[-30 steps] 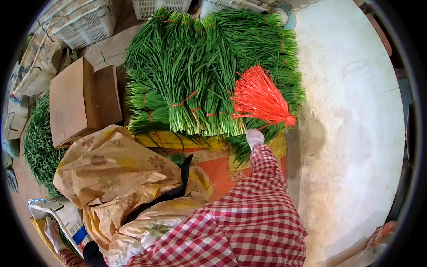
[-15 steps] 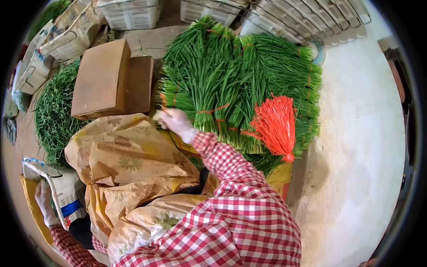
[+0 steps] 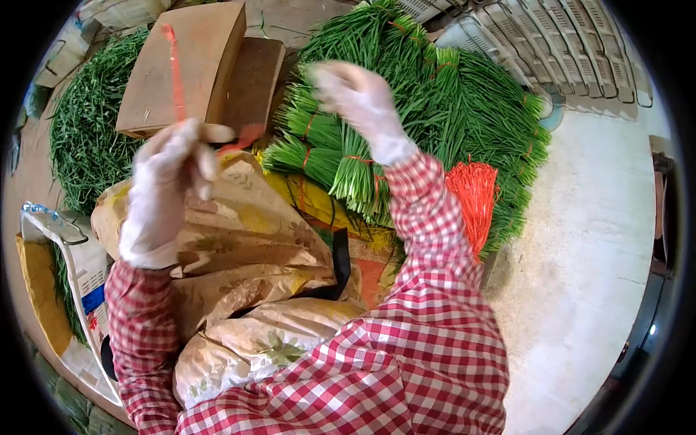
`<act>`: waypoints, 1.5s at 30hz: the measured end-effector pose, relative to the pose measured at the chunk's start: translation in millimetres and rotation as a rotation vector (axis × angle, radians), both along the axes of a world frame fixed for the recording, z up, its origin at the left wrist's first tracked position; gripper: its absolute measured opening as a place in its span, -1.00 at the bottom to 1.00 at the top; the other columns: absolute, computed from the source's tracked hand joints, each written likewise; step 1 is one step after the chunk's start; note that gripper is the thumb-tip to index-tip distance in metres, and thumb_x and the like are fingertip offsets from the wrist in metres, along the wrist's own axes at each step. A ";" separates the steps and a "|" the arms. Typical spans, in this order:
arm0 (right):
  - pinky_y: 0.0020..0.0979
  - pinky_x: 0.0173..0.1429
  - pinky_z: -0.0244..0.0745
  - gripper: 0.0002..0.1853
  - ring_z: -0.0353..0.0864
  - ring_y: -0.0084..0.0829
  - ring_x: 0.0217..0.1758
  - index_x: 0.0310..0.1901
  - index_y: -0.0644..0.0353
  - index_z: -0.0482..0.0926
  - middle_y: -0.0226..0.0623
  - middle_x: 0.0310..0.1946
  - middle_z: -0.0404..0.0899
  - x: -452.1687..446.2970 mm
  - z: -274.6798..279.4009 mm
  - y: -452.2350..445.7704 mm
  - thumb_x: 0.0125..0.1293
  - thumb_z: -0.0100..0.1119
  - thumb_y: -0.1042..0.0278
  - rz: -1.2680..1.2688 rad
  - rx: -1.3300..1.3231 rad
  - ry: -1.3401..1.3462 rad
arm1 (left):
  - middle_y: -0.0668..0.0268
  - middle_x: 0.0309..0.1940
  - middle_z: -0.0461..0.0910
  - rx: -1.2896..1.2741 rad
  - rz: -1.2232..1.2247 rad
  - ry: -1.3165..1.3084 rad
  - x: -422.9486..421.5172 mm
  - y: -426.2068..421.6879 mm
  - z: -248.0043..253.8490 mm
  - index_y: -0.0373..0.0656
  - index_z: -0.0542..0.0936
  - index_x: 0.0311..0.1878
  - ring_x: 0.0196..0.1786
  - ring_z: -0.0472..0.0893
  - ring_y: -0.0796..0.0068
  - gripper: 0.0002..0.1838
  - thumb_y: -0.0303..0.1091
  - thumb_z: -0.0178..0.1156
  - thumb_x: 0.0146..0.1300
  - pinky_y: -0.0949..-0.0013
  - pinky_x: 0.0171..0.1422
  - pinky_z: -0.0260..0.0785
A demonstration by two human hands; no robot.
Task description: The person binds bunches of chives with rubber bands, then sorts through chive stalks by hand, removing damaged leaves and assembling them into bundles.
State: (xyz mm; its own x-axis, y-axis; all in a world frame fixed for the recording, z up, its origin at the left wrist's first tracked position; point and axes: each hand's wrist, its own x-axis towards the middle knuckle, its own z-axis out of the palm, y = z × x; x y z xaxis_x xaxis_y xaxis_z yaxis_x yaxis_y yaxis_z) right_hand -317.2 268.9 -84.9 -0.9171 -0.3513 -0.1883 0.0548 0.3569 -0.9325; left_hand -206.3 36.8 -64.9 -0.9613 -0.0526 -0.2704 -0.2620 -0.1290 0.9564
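My left hand (image 3: 167, 181), in a whitish glove, is raised over my apron (image 3: 239, 217) with its fingers curled round a red plastic strip (image 3: 176, 76). One end of that strip stands up in front of the cardboard box; a blurred red piece shows to the right of the fingers. My right hand (image 3: 359, 105), also gloved, hangs above the bundles of green chives (image 3: 362, 170) tied with red strips. Motion smears its fingers, so I cannot tell whether they hold anything. Beside my right forearm a bunch of red strips (image 3: 473, 199) lies on the chives.
A cardboard box (image 3: 181, 65) stands ahead on the left, by a heap of loose greens (image 3: 90, 109). White crates (image 3: 551, 47) are stacked at the back right. Along the right runs a pale floor (image 3: 580, 254). A white-framed basket (image 3: 72, 275) is at my left.
My left hand has come up from the basket to the middle and now has a red strip. My right hand has moved up and right, off the chives' cut ends. The view has shifted.
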 end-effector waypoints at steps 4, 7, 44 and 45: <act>-0.33 0.10 0.52 -0.24 0.58 -0.31 0.00 0.23 0.39 0.27 -0.05 -0.02 0.54 16.1 -177.9 96.8 0.29 0.05 -0.19 -0.502 0.836 -0.056 | 0.32 -0.31 0.55 0.045 0.223 0.096 14.9 -102.2 -10.8 -0.31 0.51 0.03 -0.31 0.45 0.60 -0.58 -0.11 -0.07 0.41 0.58 -0.21 0.24; -0.19 0.32 0.27 0.06 0.37 -0.21 0.27 0.36 0.38 0.05 0.07 0.21 0.31 43.7 -215.5 89.3 0.11 0.10 -0.40 -0.437 0.882 -0.607 | 0.37 -0.29 0.43 -0.040 0.309 0.135 33.3 -189.1 -3.4 -0.39 0.46 0.11 -0.28 0.33 0.64 -0.57 -0.18 -0.04 0.44 0.59 -0.22 0.15; -0.43 0.21 0.43 -0.59 0.58 -0.37 0.08 0.15 0.34 0.44 -0.09 0.03 0.57 -55.3 -88.5 -170.3 0.28 0.17 0.42 0.023 0.110 0.099 | 0.16 -0.02 0.58 -0.133 0.329 -0.075 -182.0 -254.5 -96.0 -0.29 0.50 0.10 -0.02 0.61 0.33 -0.54 -0.08 0.02 0.35 0.31 -0.08 0.49; -0.43 0.15 0.47 -0.59 0.60 -0.40 0.04 0.13 0.35 0.46 -0.12 -0.01 0.59 -66.6 -97.2 -190.1 0.27 0.19 0.40 0.056 0.057 0.184 | 0.19 -0.06 0.59 -0.141 0.322 -0.082 -159.1 -272.1 -79.9 -0.28 0.52 0.05 -0.06 0.62 0.35 -0.58 -0.11 -0.02 0.38 0.33 -0.09 0.48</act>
State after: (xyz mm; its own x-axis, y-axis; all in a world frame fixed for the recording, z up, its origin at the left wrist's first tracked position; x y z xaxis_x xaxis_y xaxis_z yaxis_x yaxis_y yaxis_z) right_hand -383.8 78.7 -182.1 -0.9171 -0.3965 -0.0406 -0.1358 0.4067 -0.9034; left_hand -365.4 -235.3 -144.8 -0.8649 -0.3915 -0.3142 -0.3056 -0.0860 0.9483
